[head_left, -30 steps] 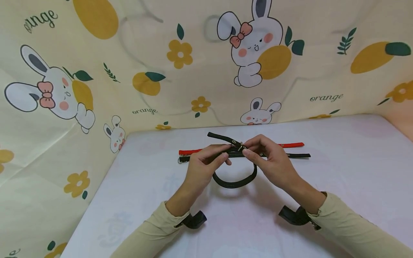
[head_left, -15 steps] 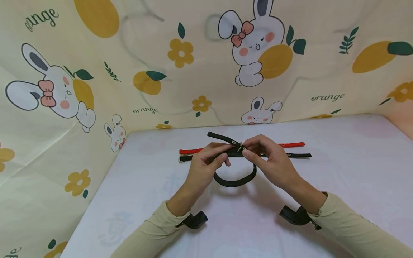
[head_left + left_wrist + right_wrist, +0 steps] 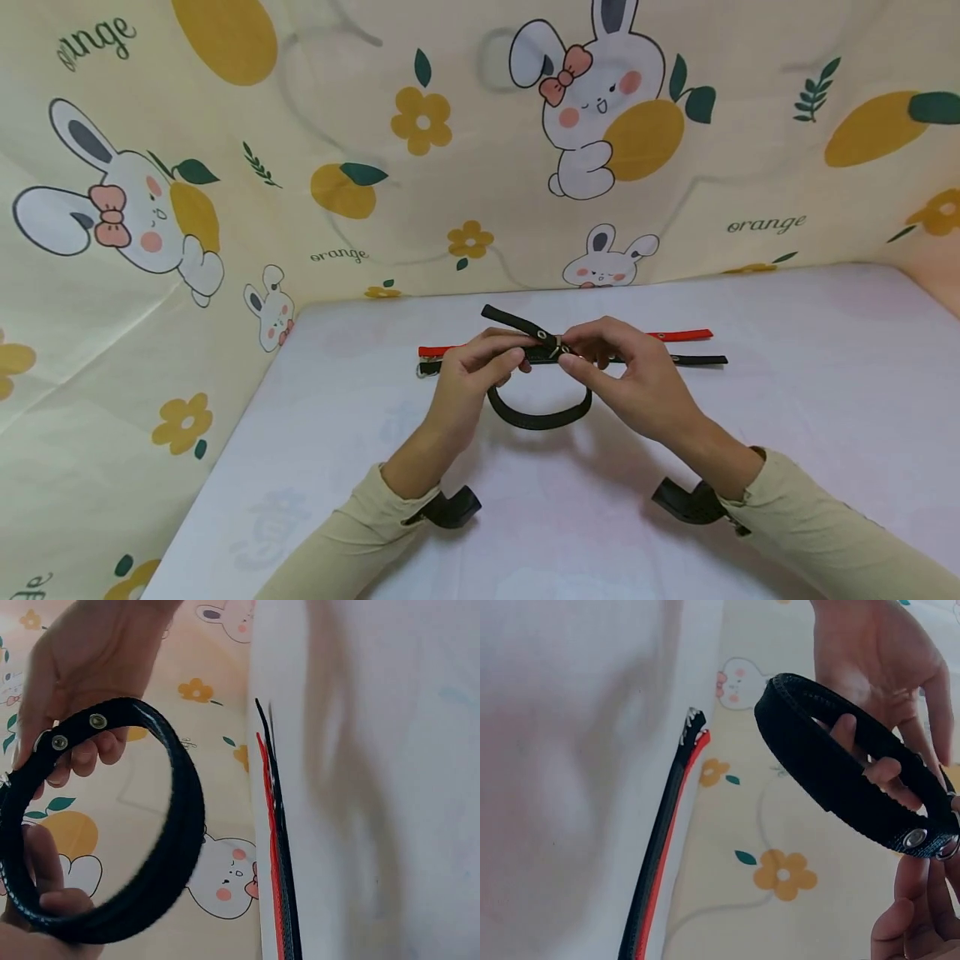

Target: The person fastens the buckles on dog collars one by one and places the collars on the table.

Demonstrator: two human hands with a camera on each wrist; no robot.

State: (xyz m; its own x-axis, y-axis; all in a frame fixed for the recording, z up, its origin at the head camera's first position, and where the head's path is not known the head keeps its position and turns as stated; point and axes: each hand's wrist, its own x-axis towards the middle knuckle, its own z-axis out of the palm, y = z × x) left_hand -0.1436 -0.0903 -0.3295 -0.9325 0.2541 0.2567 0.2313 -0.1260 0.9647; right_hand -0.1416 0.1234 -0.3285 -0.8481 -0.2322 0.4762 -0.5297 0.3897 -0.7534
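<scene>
A black collar (image 3: 540, 422), bent into a loop, is held up above the table between both hands. Its free end (image 3: 510, 319) sticks out to the upper left past the metal buckle (image 3: 558, 348). My left hand (image 3: 468, 379) pinches the strap just left of the buckle, thumb in front. At the buckle's right side my right hand (image 3: 641, 379) grips the band between thumb and fingers. Metal eyelets (image 3: 97, 721) show along the strap in the left wrist view. From the right wrist, an eyelet (image 3: 915, 838) appears close to the buckle end, and left-hand fingers show through the loop.
Behind the hands, a red collar (image 3: 682, 335) and another black collar (image 3: 701, 360) lie straight, side by side, on the white table (image 3: 337, 433). A patterned cloth (image 3: 420, 192) with rabbits and oranges rises at the table's back and left edges.
The loop has risen slightly and shifted a little left. My right-hand fingers have moved slightly at the buckle, and the left hand has tilted a bit. The collars on the table have stayed put.
</scene>
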